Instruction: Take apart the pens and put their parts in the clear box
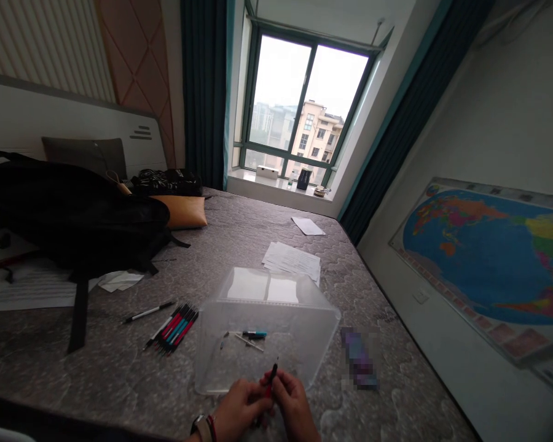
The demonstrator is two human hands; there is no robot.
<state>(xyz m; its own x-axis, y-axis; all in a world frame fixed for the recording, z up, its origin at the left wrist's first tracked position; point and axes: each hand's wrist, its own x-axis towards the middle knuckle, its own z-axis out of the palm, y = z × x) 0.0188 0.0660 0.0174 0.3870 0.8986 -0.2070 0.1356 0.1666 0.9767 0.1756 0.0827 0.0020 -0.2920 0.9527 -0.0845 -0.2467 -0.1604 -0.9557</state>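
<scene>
Head cam: I see a grey mattress (239, 245) w/ a black backpack (74, 215) at far left, then a clear plastic bin (322, 331) lying just ahead of the hands. Left of the bin sits a row of pens (177, 325), packed side by side. At bottom centre, left hand (237, 408) & right hand (295, 405) meet, both pinching one pen (273, 372) btw fingertips. Its tip pokes up above them, right by the bin's near edge.

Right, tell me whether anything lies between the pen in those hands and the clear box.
Nothing visible does. The left hand and right hand hold the pen just in front of the near wall of the clear box. The pen bundle lies off to the left, the blurred item to the right.
</scene>
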